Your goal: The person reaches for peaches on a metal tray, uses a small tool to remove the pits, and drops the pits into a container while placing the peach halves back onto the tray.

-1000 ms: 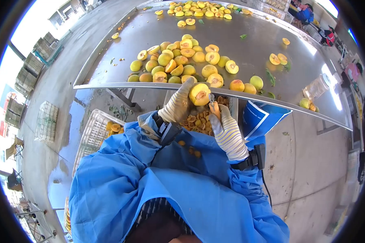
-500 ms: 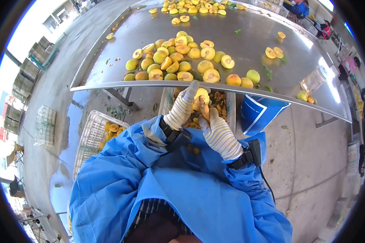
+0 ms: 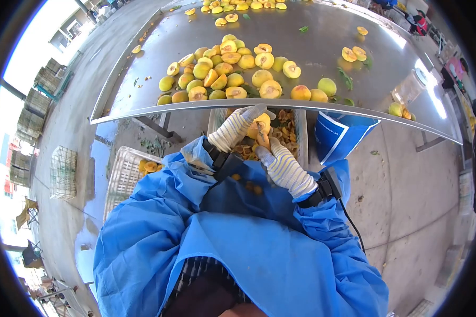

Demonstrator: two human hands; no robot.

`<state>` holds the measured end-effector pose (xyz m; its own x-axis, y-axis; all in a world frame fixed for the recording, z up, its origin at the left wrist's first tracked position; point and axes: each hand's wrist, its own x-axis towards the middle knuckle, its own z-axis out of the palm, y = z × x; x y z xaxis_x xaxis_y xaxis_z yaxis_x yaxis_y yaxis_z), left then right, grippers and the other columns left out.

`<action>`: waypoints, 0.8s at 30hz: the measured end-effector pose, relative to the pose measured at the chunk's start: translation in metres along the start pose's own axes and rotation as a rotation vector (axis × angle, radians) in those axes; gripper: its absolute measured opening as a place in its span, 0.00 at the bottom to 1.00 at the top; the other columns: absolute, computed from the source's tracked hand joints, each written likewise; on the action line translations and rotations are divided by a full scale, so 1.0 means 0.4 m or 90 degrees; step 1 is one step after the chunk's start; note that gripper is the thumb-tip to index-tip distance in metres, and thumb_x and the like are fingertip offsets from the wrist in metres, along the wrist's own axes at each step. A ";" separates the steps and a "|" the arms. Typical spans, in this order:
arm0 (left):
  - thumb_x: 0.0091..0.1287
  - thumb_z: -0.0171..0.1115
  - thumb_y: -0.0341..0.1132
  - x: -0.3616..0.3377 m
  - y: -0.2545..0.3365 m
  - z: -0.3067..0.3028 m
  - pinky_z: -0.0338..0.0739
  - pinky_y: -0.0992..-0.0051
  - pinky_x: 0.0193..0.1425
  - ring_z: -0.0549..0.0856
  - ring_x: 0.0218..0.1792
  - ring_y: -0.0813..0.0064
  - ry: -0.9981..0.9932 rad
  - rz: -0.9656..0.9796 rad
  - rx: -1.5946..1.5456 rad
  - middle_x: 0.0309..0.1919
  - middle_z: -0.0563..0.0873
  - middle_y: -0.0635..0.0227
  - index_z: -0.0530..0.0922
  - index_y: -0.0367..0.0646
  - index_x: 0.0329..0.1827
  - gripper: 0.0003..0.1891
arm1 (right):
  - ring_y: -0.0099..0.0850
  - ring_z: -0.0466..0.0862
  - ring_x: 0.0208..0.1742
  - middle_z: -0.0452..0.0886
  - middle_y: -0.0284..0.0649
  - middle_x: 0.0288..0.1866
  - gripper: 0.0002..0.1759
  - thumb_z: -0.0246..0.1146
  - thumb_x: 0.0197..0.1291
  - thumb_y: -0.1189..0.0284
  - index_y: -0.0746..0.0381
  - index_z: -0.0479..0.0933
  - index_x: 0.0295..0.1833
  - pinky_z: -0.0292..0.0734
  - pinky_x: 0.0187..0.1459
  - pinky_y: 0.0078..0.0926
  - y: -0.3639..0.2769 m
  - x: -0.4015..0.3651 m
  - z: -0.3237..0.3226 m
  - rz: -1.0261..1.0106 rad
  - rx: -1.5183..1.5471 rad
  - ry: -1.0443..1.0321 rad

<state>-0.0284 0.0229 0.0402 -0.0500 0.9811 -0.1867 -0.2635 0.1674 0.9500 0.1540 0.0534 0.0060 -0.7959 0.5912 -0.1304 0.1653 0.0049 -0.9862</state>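
Observation:
My left hand (image 3: 235, 128), in a striped glove with a grey thumb tip, is closed around a yellow peach (image 3: 265, 120) just below the table's front edge. My right hand (image 3: 286, 169), in a matching glove, grips a small tool with an orange-brown handle (image 3: 263, 139). Its upper end touches the peach; the exact tip is hard to make out. Beneath both hands a white crate (image 3: 302, 138) holds cut peach pieces and scraps. Right in front, on the metal table, a heap of whole and halved peaches (image 3: 225, 68) lies near the edge.
The metal table (image 3: 307, 58) spans the front, with more peach halves (image 3: 243, 5) at its far end. A clear plastic jar (image 3: 409, 87) lies at the right. A blue bag (image 3: 338, 134) hangs below the edge. Another white crate (image 3: 124, 177) stands at my left. People are at the far right.
The view has tilted slightly, so the table sits higher. Both hands stay together at the peach; the tool's handle has turned a little and sits slightly further left.

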 end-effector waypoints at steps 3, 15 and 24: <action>0.62 0.61 0.67 -0.011 0.002 0.011 0.83 0.71 0.41 0.85 0.41 0.75 0.016 0.017 -0.020 0.39 0.85 0.65 0.79 0.42 0.55 0.35 | 0.20 0.67 0.13 0.68 0.29 0.21 0.18 0.59 0.69 0.53 0.58 0.70 0.47 0.60 0.12 0.20 -0.106 -0.031 -0.037 0.215 0.269 -0.118; 0.65 0.63 0.62 0.010 -0.020 -0.027 0.81 0.79 0.42 0.85 0.39 0.78 -0.025 0.022 -0.035 0.39 0.86 0.66 0.83 0.38 0.49 0.31 | 0.19 0.66 0.12 0.68 0.29 0.21 0.16 0.56 0.71 0.52 0.54 0.69 0.42 0.59 0.11 0.19 -0.090 -0.024 -0.054 0.250 0.406 -0.206; 0.68 0.64 0.55 0.023 -0.043 -0.017 0.79 0.84 0.39 0.84 0.36 0.83 0.030 0.066 -0.039 0.42 0.87 0.69 0.84 0.39 0.48 0.24 | 0.19 0.66 0.12 0.68 0.28 0.21 0.16 0.57 0.71 0.53 0.56 0.71 0.46 0.61 0.11 0.20 -0.092 -0.023 -0.029 0.257 0.305 -0.152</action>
<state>-0.0311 0.0283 0.0203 -0.1253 0.9869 -0.1019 -0.3127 0.0582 0.9481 0.1618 0.0574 0.0448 -0.8420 0.2759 -0.4636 0.2450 -0.5701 -0.7842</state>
